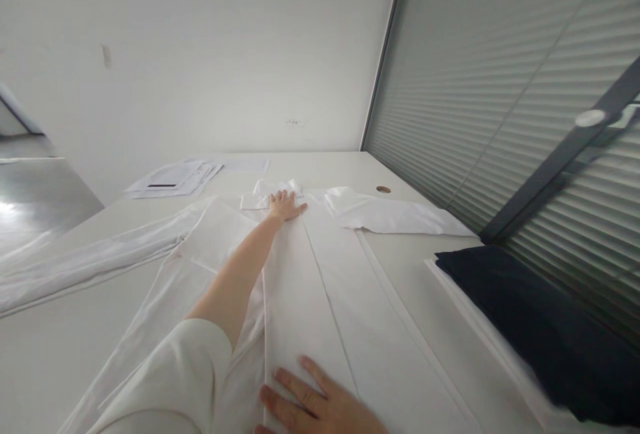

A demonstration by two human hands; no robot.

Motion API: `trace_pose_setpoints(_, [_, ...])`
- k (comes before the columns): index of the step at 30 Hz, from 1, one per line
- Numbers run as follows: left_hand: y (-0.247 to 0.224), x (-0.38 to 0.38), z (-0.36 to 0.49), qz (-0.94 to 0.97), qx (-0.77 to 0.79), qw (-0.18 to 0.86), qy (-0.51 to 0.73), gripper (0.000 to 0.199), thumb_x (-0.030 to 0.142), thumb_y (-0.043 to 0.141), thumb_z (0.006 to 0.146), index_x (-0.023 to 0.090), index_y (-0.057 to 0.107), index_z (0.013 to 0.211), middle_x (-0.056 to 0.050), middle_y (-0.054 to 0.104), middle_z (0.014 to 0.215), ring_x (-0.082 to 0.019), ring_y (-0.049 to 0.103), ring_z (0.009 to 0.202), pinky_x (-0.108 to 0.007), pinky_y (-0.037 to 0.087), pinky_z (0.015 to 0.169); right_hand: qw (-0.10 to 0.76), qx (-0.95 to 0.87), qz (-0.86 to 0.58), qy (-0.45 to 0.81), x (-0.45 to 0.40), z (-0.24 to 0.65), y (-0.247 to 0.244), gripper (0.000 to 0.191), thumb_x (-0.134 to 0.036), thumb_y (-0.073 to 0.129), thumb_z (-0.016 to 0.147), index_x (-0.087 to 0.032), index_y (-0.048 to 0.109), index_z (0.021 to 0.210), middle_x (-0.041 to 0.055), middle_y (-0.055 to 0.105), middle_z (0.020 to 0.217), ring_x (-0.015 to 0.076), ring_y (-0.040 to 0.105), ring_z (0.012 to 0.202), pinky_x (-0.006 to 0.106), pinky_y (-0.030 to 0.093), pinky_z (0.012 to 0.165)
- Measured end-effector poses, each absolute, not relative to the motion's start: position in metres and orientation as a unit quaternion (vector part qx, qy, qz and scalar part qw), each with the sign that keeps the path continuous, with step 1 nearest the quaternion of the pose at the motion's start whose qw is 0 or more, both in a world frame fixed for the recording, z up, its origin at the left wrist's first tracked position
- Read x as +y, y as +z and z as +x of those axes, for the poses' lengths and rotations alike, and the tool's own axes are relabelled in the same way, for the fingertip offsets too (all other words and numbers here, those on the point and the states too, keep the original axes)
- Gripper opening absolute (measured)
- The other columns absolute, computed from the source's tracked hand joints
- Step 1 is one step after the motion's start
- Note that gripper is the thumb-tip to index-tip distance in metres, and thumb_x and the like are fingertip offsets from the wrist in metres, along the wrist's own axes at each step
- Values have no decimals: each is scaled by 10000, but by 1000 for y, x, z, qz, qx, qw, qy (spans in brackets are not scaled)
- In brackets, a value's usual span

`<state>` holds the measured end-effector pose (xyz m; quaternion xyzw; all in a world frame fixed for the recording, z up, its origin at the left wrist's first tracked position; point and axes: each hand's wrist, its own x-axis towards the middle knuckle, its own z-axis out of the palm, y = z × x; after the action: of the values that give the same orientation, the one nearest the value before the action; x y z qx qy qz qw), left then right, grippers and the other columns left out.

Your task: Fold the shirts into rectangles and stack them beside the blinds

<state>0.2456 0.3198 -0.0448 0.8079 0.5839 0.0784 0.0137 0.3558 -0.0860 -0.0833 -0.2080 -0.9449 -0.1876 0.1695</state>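
Note:
A white long-sleeved garment (295, 274) is spread on the white table, its collar (260, 199) toward the far wall. One sleeve (125, 247) stretches out to the left, the other (405, 214) to the right. My left hand (285, 206) lies on the cloth just at the collar, fingers spread, arm reaching forward. Near the bottom edge my right hand (315, 404) rests on the front panel with its fingers apart, partly cut off by the frame. Neither hand grips the cloth.
Papers (175, 177) lie at the table's back left. A round hole (383, 189) sits in the tabletop (330, 164) at the back right. Dark folded cloth (540, 327) lies on something white at the right. Behind it are window blinds (475, 81); a wall closes the far side.

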Motion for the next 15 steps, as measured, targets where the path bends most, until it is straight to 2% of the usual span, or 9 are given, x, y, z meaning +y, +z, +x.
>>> trace_pose_setpoints(5, [-45, 314, 235, 814, 565, 16, 133, 579, 559, 217, 1014, 268, 425, 1470, -70, 345, 1589, -282, 233, 1486, -518, 180, 1184, 148, -957, -209, -134, -87, 357, -71, 449, -411, 387, 1051, -311, 374, 1489, 14, 416, 1549, 223, 403, 1409, 453, 399, 1124])
trace_pose_setpoints(8, [-39, 307, 213, 802, 572, 9, 170, 496, 437, 241, 1038, 245, 483, 1426, -47, 456, 1519, -220, 352, 1423, -400, 262, 1169, 137, -964, -207, -95, -89, 359, -59, 464, -401, 394, 1051, -281, 373, 1498, 47, 411, 1551, 231, 361, 1432, 470, 357, 1146])
trace_pose_setpoints(12, [-26, 291, 158, 775, 599, -11, 201, 383, 242, 376, 972, 218, 645, 1243, -51, 575, 1384, -218, 470, 1303, -358, 337, 1117, 109, -971, -211, -30, -93, 362, -38, 481, -344, 423, 1041, -247, 370, 1508, 71, 404, 1561, 243, 301, 1459, 495, 275, 1183])
trace_pose_setpoints(15, [-13, 274, 105, 753, 623, -28, 208, 337, 196, 420, 927, 210, 723, 1072, -75, 615, 1291, -250, 498, 1253, -397, 372, 1082, 102, -968, -228, 14, -92, 355, -17, 523, -497, 471, 995, -213, 473, 1434, 97, 463, 1514, 301, 289, 1453, 571, 182, 1200])
